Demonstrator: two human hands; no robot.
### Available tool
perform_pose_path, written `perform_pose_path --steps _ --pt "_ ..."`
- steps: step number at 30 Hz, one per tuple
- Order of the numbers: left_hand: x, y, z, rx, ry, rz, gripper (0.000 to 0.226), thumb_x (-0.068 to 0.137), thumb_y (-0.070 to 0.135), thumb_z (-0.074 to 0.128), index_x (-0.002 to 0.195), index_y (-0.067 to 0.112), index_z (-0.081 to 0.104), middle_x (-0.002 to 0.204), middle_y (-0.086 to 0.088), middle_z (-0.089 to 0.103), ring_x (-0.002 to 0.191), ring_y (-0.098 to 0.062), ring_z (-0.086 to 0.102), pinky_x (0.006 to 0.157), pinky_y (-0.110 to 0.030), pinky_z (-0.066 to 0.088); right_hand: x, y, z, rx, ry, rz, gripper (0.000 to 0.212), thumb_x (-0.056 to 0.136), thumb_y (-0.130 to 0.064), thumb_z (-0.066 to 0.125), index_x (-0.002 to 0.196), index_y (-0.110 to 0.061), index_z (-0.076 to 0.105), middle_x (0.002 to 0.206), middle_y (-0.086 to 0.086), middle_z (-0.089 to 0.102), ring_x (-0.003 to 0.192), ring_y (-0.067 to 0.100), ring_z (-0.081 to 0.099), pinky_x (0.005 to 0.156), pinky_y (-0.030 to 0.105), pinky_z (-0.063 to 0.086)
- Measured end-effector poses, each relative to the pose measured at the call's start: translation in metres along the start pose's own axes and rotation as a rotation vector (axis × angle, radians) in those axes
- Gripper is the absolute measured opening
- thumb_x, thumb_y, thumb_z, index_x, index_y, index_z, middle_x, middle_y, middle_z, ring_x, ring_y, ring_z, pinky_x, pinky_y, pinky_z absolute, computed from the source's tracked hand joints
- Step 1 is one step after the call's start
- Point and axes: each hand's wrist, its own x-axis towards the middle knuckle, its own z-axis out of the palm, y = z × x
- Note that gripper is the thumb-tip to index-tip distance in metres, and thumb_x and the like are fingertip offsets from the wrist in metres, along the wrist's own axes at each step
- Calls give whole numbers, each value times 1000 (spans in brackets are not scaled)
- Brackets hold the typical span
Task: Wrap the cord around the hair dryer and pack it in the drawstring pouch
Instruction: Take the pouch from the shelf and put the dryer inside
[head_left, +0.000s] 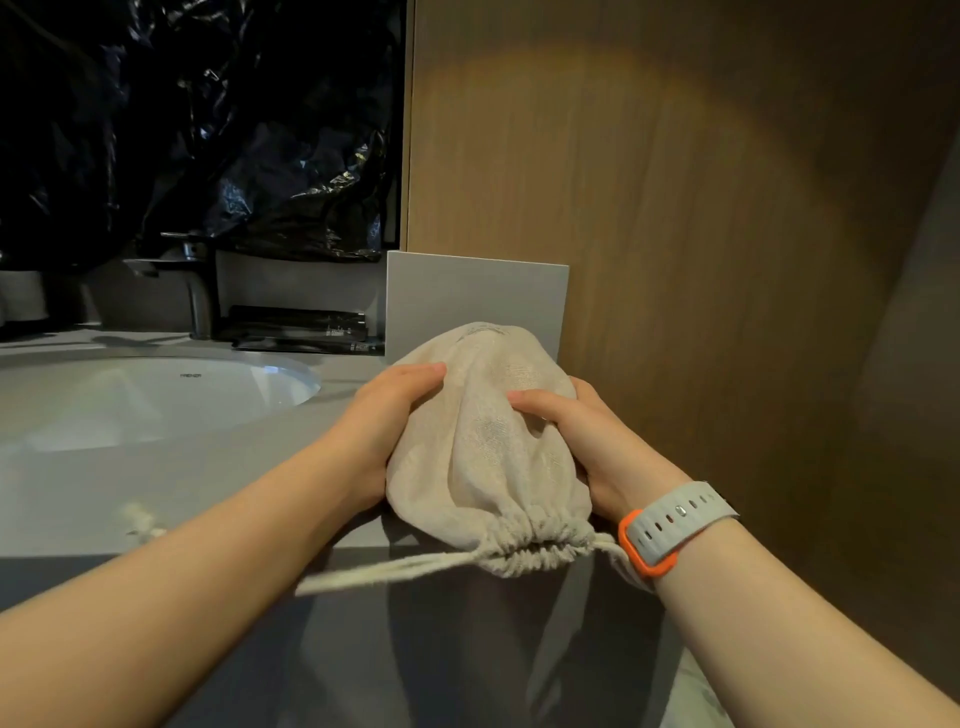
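Note:
A beige linen drawstring pouch lies bulging on the grey counter, its gathered mouth cinched tight and pointing toward me over the front edge. One drawstring trails left off the edge. My left hand cups the pouch's left side, fingers curved over its top. My right hand, with a grey and orange watch band on the wrist, grips the right side, thumb pressing into the fabric. The hair dryer and its cord are hidden.
A white sink basin and a chrome faucet sit to the left. Black packets lie behind the basin. A grey panel stands behind the pouch, a wood wall on the right, black plastic sheeting above.

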Motion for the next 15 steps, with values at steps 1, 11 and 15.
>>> perform_pose_path --steps 1,11,15 --pt "-6 -2 6 -6 -13 8 33 89 32 58 117 14 61 116 -13 66 105 -31 63 96 -50 46 -7 0 -5 -6 4 -1 55 81 -19 70 127 -16 41 111 7 62 92 20 65 61 29 54" --pt "-75 -19 89 -46 -213 28 36 99 39 36 106 18 65 105 -8 70 98 -25 65 85 -39 50 -94 -6 -67 -41 120 -41 61 79 -23 69 131 -19 38 114 5 57 97 22 61 63 30 50" --pt "-100 -32 133 -33 -271 54 30 97 43 39 107 25 62 108 -5 67 101 -24 64 90 -42 51 -134 -1 -107 10 172 -47 73 68 -26 77 130 -24 40 119 7 56 104 26 60 72 39 54"
